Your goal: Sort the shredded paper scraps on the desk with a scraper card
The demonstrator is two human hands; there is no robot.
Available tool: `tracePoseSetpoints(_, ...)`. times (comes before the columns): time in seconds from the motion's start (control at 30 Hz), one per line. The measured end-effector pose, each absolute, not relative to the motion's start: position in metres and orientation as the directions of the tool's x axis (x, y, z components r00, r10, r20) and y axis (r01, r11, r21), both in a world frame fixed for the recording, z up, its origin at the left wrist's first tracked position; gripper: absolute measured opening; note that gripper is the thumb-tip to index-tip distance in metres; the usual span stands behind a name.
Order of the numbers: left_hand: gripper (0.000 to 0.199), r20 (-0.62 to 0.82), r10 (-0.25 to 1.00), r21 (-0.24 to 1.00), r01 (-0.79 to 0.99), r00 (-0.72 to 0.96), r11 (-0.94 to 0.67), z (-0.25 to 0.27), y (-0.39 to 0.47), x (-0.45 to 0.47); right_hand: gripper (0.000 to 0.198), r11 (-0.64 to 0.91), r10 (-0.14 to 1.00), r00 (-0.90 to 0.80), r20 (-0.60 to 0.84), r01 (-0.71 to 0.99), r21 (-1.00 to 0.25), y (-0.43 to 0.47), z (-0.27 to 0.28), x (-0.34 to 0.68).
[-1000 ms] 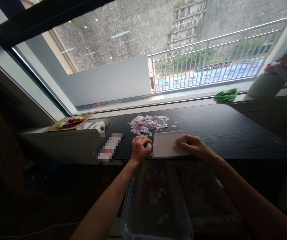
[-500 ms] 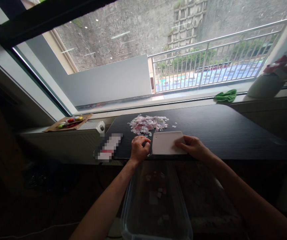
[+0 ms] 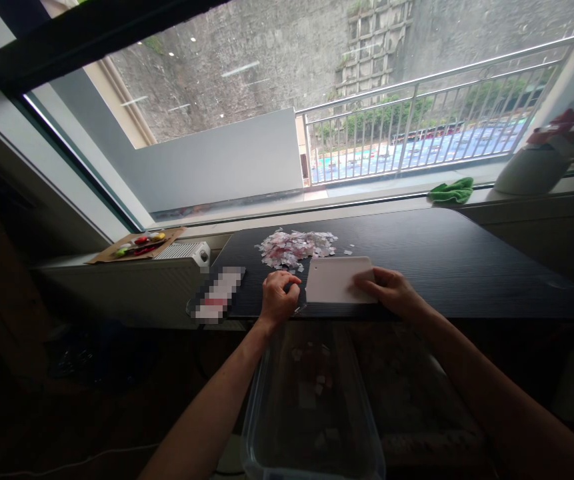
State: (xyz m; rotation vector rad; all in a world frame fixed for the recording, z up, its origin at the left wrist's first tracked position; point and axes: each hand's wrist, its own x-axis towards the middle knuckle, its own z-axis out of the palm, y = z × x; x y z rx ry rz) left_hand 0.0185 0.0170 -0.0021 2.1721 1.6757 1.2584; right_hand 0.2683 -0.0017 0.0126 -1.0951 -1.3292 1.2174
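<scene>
My right hand (image 3: pixel 391 291) grips the right end of a thin white board (image 3: pixel 339 281), thumb on top. The board has rounded corners and a small hole near its upper left corner, and it is held over the front of the black table. Left of the board, my left hand (image 3: pixel 281 297) is closed, its fingers curled toward the thumb; whatever it may hold is hidden. Small scraps lie by its thumb at the table's edge. Behind both hands sits a heap of small white and pinkish paper scraps (image 3: pixel 294 248).
Below the table's front edge stands a clear plastic bin (image 3: pixel 374 427) with a few scraps inside. A dark, partly pixelated flat object (image 3: pixel 219 293) lies at the table's left. A green cloth (image 3: pixel 451 191) and a pale container (image 3: pixel 531 170) rest on the sill; a radiator (image 3: pixel 131 287) is at left.
My right hand and the white board have shifted slightly right and away from me, widening the gap to my left hand. My left hand has stayed in place.
</scene>
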Motion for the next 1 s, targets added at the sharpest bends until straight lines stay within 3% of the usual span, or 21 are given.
tracePoseSetpoints(0.07,0.019,0.530,0.847,0.541,0.749,0.050,-0.383,-0.001,0.016,0.019,0.041,0.158,0.986,0.068,0.155,-0.051,-0.986,0.002,0.005,0.270)
tracePoseSetpoints(0.17,0.018,0.527,0.846,0.508,0.766,0.085,-0.394,0.001,0.014,0.021,0.037,0.220,0.952,0.217,0.218,0.015,-0.975,0.005,-0.001,0.273)
tracePoseSetpoints(0.33,0.018,0.508,0.836,0.421,0.787,0.207,-0.451,0.003,0.007,0.025,0.039,0.193,0.957,0.185,0.223,0.166,-0.967,0.002,0.005,0.269)
tracePoseSetpoints(0.5,0.019,0.462,0.813,0.318,0.790,0.353,-0.524,0.004,0.003,0.025,0.042,0.200,0.953,0.193,0.234,0.181,-0.963,0.000,0.009,0.266)
tracePoseSetpoints(0.7,0.024,0.448,0.809,0.300,0.788,0.381,-0.537,0.006,0.001,0.024,0.045,0.216,0.965,0.119,0.234,0.149,-0.965,0.002,0.005,0.266)
tracePoseSetpoints(1.0,0.024,0.435,0.799,0.297,0.772,0.415,-0.563,0.007,0.001,0.024,0.045,0.212,0.955,0.181,0.234,0.132,-0.968,0.000,0.009,0.265)
